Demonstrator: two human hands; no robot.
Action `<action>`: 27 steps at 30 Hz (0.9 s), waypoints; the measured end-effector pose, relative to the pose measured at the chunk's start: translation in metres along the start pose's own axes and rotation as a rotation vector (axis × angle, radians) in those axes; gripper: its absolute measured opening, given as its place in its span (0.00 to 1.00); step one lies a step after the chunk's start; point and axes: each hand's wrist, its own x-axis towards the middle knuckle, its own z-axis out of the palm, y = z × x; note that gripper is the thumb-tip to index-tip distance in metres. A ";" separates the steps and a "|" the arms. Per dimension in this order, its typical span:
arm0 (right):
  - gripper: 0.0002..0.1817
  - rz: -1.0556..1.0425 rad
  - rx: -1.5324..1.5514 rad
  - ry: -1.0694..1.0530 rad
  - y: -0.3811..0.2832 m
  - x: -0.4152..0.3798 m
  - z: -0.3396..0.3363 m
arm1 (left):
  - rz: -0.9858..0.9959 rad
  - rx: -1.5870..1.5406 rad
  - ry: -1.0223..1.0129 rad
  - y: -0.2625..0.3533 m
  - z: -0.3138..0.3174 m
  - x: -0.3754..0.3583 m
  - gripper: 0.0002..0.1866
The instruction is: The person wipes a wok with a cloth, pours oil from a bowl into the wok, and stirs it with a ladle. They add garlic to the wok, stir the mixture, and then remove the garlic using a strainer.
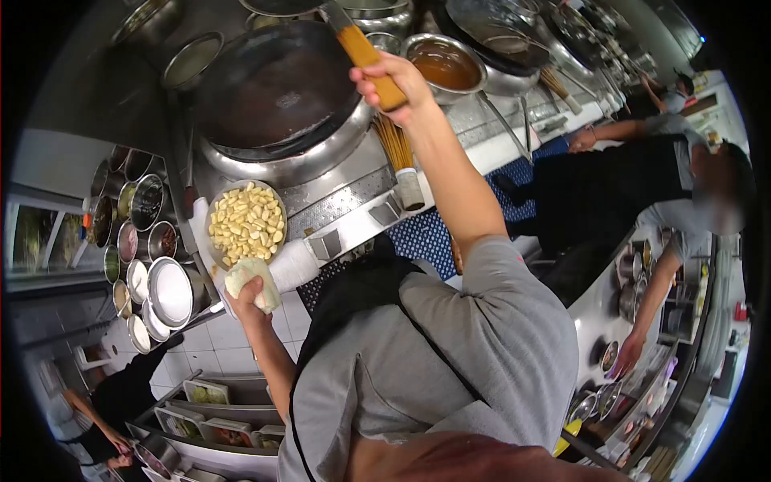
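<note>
My right hand (393,84) grips the wooden handle (361,52) of a pan, its fingers wrapped round it. The handle's metal neck runs up to the dark round pan (283,6), which is cut off by the top edge of the view. Below it, a large dark wok (273,88) rests on a steel burner ring. My left hand (250,299) is closed round a folded pale cloth (255,281). The cloth overlaps the lower rim of a bowl (283,205) full of peeled garlic cloves (245,221).
A bowl of brown sauce (443,66) stands right of my right hand, above a bamboo wok brush (401,165). Several seasoning pots (170,293) line the left side. A co-worker (618,177) stands close on the right, another person (120,398) lower left.
</note>
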 end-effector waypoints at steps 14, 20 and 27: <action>0.25 0.166 0.168 0.342 -0.035 -0.146 -0.248 | -0.131 0.021 -0.158 -0.009 0.016 0.014 0.30; 0.28 0.070 0.031 0.524 -0.024 -0.179 -0.231 | -0.183 0.079 -0.263 -0.006 0.054 0.019 0.23; 0.15 0.245 -1.049 0.802 0.173 -0.288 -0.182 | -0.221 -0.016 -0.219 -0.019 0.064 0.021 0.22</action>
